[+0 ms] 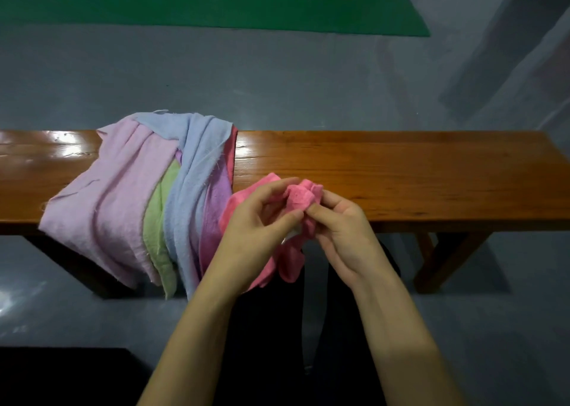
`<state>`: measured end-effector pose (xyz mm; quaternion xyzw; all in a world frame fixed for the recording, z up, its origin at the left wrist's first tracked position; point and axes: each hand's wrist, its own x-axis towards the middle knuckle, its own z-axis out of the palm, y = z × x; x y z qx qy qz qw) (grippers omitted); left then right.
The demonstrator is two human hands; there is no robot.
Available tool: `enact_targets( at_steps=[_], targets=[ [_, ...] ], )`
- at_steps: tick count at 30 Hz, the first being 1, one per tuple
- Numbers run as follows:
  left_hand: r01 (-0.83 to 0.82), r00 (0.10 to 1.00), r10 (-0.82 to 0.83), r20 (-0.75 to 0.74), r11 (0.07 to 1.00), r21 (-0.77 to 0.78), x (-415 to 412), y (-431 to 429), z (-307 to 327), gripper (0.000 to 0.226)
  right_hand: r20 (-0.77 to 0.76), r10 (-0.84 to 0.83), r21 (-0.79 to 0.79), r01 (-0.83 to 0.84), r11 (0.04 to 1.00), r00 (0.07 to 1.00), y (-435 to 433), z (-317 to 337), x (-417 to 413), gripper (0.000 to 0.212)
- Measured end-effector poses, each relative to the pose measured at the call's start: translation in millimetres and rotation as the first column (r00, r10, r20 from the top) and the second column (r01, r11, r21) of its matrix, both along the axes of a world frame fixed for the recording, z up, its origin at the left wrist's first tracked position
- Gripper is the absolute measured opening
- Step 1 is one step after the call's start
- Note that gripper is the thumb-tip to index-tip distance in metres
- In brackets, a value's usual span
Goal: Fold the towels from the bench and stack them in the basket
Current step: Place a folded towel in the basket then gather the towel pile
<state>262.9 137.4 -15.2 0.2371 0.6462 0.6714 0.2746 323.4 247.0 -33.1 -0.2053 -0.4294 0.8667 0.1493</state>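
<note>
Grey floor (277, 75), glossy, with a green court mat (185, 7) marked in white lines along the far side.

Worktop (401, 171): long wooden bench, polished orange-brown, angled legs showing at right.

Towel pile (148, 196): draped over the left part of the worktop, hanging past its near edge. Layers seen, left to right: pale pink towel (108, 196), green towel (157, 214), light blue towel (191, 174), purple towel (212, 217); a strip of deeper pink at the far right edge.

Bright pink towel (296, 202): held up at the near edge of the worktop, just right of the pile, bunched at the top, the rest hanging down.

Left hand (256, 223): grip closed on the bright pink towel, thumb and fingers pinching the bunched cloth.

Right hand (342, 230): grip closed on the same towel, thumb and fingers pinching it from the other side, fingertips nearly meeting those of the left hand.

Dark clothing (277, 344) of the person, below the forearms.
</note>
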Motion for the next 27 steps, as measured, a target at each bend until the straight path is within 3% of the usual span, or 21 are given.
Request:
enact_targets(
  at_steps=[2,5,6,8,10,11,15,19,27],
  targets=[
    [-0.106,0.980,0.090,-0.180,0.991,-0.083,-3,-2,-4,0.031,-0.010,0.012,-0.018,-0.012,1.000,1.000,-2,-1,1,0.019],
    [-0.353,0.854,0.198,-0.481,0.899,-0.257,-8,-4,-8,0.015,0.056,0.038,0.063,-0.041,0.997,0.998,-5,-4,3,0.015],
    [-0.416,0.793,0.175,-0.583,0.856,-0.308,-9,-7,-9,0.008,0.085,0.029,0.098,-0.037,0.994,0.996,-4,-5,4,0.014],
    [-0.526,0.644,0.068,-0.762,0.763,-0.376,-10,-11,-10,0.017,0.121,0.004,0.160,-0.024,0.987,0.993,-2,-7,4,0.014],
    [-0.521,0.533,-0.010,-0.846,0.784,-0.337,-14,-12,-11,0.024,0.131,-0.017,0.196,-0.009,0.980,0.991,0,-8,5,0.013],
    [-0.460,0.520,-0.036,-0.853,0.830,-0.316,-16,-12,-10,0.027,0.128,-0.023,0.201,-0.003,0.980,0.991,1,-9,5,0.013],
    [-0.145,0.692,-0.056,-0.720,0.966,-0.214,-9,-10,0,0.023,0.092,-0.004,0.203,-0.015,0.979,0.996,3,-6,8,0.014],
    [-0.185,0.844,0.087,-0.530,0.973,-0.135,1,3,8,0.013,-0.016,0.043,0.203,-0.039,0.978,0.999,5,0,13,0.018],
    [-0.275,0.833,0.123,-0.539,0.938,-0.212,0,16,-1,0.015,-0.035,0.024,0.322,-0.012,0.947,0.999,10,0,19,0.019]
  ],
)
